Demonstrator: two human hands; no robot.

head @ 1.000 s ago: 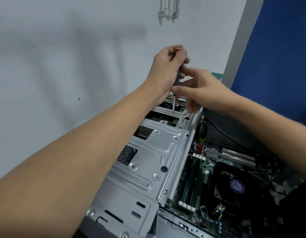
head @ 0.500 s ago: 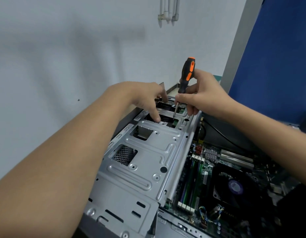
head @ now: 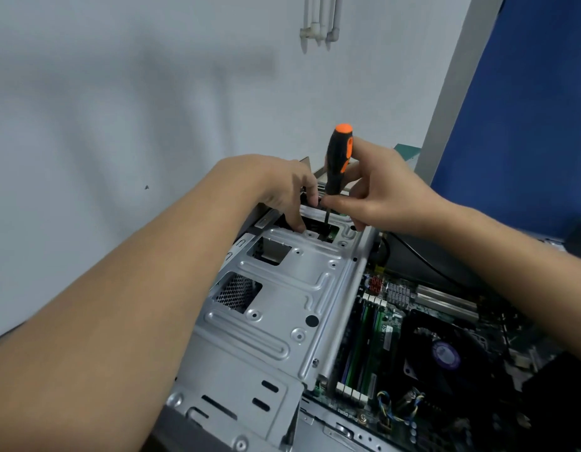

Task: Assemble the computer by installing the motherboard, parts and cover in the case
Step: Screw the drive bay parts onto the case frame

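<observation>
The open computer case lies in front of me, with its silver drive cage (head: pixel 282 308) on the left and the motherboard (head: pixel 390 324) with a black CPU fan (head: pixel 445 353) on the right. My right hand (head: pixel 383 194) grips a black and orange screwdriver (head: pixel 338 158) upright, its shaft going down into an opening at the cage's far end. My left hand (head: pixel 282 187) reaches over the cage, fingertips down on the metal beside that opening and close to the screwdriver shaft. Whether those fingers pinch a screw is hidden.
A pale wall with white pipes (head: pixel 320 24) stands behind the case. A blue panel (head: pixel 517 109) and a grey post (head: pixel 455 93) rise at the right. A black cable (head: pixel 422 259) runs over a dark part beyond the motherboard. RAM sticks (head: pixel 361 347) sit next to the cage.
My left hand let go of the screwdriver's handle top and came down onto the cage. The right hand now holds the screwdriver alone, and its tip has gone down into the opening.
</observation>
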